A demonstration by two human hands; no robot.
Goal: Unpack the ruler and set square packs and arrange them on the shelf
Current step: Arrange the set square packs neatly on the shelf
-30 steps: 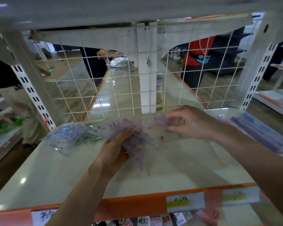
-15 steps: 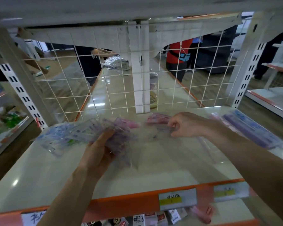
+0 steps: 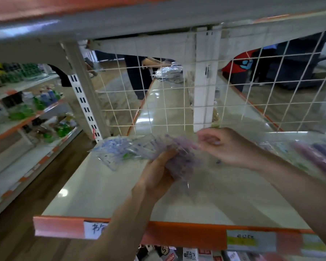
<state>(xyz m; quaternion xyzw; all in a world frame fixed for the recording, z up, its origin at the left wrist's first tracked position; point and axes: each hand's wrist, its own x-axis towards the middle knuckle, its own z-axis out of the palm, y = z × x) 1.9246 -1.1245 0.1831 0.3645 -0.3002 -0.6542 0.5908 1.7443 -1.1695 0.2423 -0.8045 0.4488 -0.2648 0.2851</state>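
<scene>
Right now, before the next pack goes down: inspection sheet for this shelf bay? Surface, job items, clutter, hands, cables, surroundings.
Surface: cream shelf, glossy, with an orange price rail along its front edge.
Job's things: a fan of packs is held above the back left of the shelf. More packs lie at the right end, blurred.
Clutter: nothing seen.
Hands: the left hand grips the fan from below. The right hand has its fingers curled at the fan's right edge; too blurred to tell if it pinches a pack.
Cables: nothing seen.
Surroundings: wire mesh back panel, with people standing beyond it. Stocked neighbour shelves are on the left.
</scene>
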